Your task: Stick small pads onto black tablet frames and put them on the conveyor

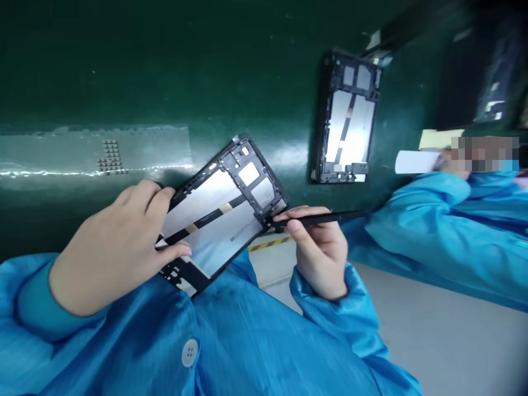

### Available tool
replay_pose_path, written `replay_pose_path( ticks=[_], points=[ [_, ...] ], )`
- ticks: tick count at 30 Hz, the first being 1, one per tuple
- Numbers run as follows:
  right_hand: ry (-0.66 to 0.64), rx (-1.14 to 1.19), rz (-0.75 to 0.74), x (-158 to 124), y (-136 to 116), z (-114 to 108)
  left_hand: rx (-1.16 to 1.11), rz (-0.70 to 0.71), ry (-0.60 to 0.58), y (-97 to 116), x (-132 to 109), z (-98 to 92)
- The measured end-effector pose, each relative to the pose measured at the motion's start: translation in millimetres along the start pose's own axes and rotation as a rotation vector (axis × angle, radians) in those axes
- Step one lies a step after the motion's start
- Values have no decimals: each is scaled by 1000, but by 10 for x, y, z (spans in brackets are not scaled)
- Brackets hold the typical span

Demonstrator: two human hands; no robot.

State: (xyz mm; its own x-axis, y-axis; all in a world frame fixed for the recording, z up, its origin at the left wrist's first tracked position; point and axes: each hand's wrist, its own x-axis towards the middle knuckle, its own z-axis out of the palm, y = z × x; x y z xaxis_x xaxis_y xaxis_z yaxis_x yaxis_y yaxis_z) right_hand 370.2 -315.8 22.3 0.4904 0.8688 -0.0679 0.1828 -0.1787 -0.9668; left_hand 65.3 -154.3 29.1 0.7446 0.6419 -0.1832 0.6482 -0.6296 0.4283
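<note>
My left hand (119, 242) grips a tablet frame (218, 231) by its left side, thumb over the inner face and fingers round the edge. The frame is black with silvery panels and a dark ribbon strip across it. It lies tilted, partly over the table's front edge. Pinched in my right hand (317, 247) are black tweezers (322, 218), their tip at the frame's right corner. Whether the tip holds a small part is too small to tell.
A second tablet frame (350, 121) lies on the green table (247, 71) at the right. Small dark pieces (110, 158) sit in rows on a clear sheet (160, 146) at the left. Beyond, a co-worker's blue sleeve (445, 214) reaches in beside a white object (416, 162).
</note>
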Motion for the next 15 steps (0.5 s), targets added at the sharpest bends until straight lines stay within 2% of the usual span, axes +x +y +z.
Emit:
replay_pose_path(
  ticks=[3, 6, 10, 15],
  points=[
    [-19, 34, -88, -6, 117, 58, -51, -32, -19, -15, 35, 38],
    [-23, 59, -132, 37, 127, 110, -92, -83, -41, -72, 63, 3],
    [-19, 33, -163, 55, 102, 115, -128, -128, -67, -86, 64, -21],
    [-31, -19, -165, 32, 130, 113, -115, -106, -80, -91, 59, -8]
  ],
)
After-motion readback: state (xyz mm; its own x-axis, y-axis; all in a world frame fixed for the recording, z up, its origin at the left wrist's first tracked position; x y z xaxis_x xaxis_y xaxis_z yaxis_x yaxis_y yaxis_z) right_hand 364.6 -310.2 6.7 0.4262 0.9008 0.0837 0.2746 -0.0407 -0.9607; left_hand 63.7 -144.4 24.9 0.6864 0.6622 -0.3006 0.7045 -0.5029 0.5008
